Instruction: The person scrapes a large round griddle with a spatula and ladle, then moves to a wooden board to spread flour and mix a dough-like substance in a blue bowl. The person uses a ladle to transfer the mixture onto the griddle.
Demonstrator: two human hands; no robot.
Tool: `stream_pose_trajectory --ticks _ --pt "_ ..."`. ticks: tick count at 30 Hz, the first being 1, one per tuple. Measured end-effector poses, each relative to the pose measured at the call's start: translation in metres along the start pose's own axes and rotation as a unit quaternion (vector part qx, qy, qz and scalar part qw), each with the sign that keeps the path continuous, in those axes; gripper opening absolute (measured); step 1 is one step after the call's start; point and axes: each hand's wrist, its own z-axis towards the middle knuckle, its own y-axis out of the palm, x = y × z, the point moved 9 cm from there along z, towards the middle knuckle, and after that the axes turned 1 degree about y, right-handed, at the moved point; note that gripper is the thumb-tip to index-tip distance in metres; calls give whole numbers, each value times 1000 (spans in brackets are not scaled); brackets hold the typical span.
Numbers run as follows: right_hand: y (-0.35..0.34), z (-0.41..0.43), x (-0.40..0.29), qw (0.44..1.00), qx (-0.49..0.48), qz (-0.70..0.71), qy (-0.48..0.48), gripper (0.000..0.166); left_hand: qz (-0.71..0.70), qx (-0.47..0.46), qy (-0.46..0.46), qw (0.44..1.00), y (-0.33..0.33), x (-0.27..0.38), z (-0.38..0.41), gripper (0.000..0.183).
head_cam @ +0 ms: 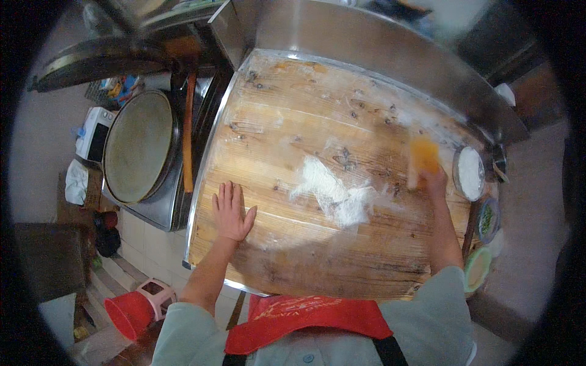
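My left hand lies palm down with its fingers apart near the left edge of a floured wooden work board. It holds nothing. On the right side of the board, my right hand grips a flat orange-yellow tool. Motion blurs the tool, so I cannot tell whether it is a scraper or a brush. Between my hands, a loose streak of white flour spreads across the middle of the board. A bowl of white flour stands just right of my right hand.
Left of the board is a large round griddle, its lid raised, with a wooden stick alongside. A steel wall borders the far side. A bowl of chopped greens and a green-rimmed bowl line the right edge.
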Motion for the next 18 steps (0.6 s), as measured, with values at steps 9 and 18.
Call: stream_pose_trajectory --ticks 9,18 --pt "154 -164 -64 978 -135 156 -30 29 7 8 -18 1000 6 -7 -4 73" --pt "47 -220 -52 887 -127 -204 -394 29 -18 17 -19 1000 2 -8 -5 73"
